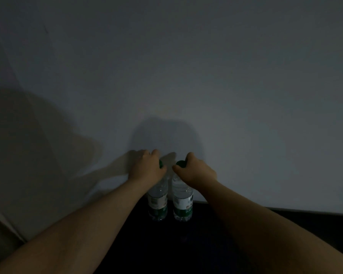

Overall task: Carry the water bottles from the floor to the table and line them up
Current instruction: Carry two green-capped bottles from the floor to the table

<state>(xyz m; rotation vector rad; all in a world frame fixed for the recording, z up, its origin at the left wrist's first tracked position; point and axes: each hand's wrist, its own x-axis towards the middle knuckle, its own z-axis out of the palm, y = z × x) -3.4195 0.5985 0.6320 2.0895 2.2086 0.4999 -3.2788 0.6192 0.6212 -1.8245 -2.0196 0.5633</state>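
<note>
Two clear water bottles with green caps and white-and-green labels stand upright side by side on a dark surface (216,244) close to a pale wall. My left hand (147,168) grips the neck of the left bottle (158,202), covering most of its cap. My right hand (194,171) is closed around the neck of the right bottle (183,204), whose green cap shows just left of my fingers. A narrow gap separates the two bottles. The scene is very dim.
A plain pale wall (186,76) fills the view behind the bottles, with shadows of my arms on it. A lighter strip or edge (0,218) runs along the far left. The dark surface extends to the right.
</note>
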